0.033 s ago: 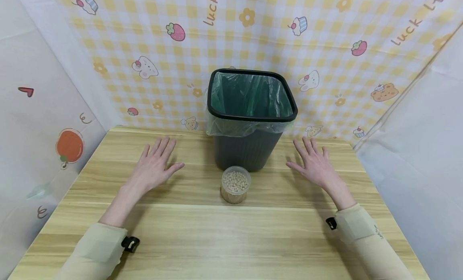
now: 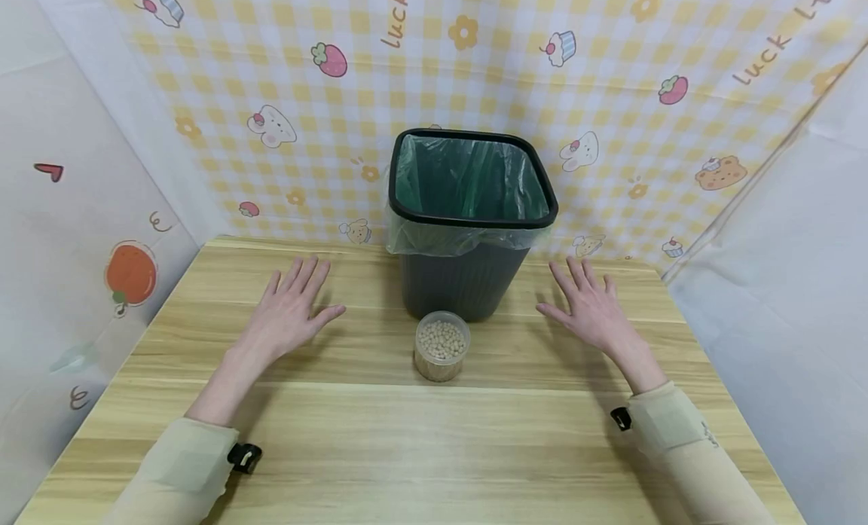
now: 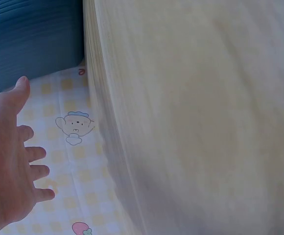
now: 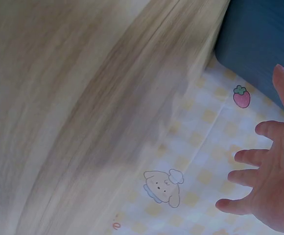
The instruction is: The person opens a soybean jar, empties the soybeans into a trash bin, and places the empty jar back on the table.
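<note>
A dark grey trash bin (image 2: 454, 284) with a black rim and a translucent liner bag (image 2: 434, 239) folded over it stands at the back of the table. Right in front of the bin is a small clear jar (image 2: 439, 370) full of pale round beans (image 2: 442, 340); whether a clear lid covers it I cannot tell. My left hand (image 2: 281, 314) is to the left of both, palm down, fingers spread and holding nothing. On the other side, my right hand (image 2: 595, 306) has its fingers spread too and touches neither bin nor jar. Both wrist views show straight fingers with bare palms.
The wooden table (image 2: 434, 450) spans the space in front of the jar. Behind it hangs a yellow checked cloth (image 2: 420, 80) with cartoon prints, close to the bin. White sheets (image 2: 800, 284) close off the left and right sides.
</note>
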Demonstrator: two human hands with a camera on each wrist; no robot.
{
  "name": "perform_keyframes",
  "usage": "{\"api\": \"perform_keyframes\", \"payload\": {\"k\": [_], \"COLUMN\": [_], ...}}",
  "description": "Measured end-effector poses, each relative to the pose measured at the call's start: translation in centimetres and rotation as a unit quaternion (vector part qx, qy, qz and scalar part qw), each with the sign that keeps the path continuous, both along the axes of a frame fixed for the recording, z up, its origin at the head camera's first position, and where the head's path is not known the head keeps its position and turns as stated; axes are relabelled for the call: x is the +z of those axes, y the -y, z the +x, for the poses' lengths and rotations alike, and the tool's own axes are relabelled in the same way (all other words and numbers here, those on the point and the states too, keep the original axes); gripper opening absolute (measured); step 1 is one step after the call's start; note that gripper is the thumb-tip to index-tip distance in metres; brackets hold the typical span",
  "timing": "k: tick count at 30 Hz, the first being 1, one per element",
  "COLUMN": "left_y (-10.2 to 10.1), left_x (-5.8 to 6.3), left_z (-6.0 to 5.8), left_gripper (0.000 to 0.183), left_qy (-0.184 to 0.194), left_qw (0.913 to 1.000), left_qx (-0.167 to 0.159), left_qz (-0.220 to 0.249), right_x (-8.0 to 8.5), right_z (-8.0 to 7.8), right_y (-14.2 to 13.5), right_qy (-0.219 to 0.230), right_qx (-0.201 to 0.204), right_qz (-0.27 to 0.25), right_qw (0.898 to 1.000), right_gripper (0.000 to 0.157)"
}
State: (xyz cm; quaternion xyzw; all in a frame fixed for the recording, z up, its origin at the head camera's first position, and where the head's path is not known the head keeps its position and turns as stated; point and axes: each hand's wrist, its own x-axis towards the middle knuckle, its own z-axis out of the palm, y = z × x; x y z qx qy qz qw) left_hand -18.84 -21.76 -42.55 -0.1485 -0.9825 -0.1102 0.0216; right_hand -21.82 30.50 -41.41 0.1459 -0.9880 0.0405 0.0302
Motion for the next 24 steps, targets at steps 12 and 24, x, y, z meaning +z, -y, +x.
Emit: {"api": "perform_keyframes", "payload": {"k": [12,24], "left_y": [-0.1,-1.6], "left_x": [0.3,0.7], "left_z": [0.4,1.2], "left_gripper": [0.091,0.091], "left_qy": [-0.004,-0.005], "left_qw": [1.0,0.999], "left_qx": [-0.006,-0.018], "left_qz": [0.006,0.04], "right_x": [0.1,0.8], "right_z": [0.6,2.3], "right_y": [0.2,2.8], "right_qy": [-0.005,0.027], "right_qx": [0.007,0.036], "right_qz": [-0.004,-0.09], "right_qw": [1.0,0.995], "right_gripper": [0.089,0.092]}}
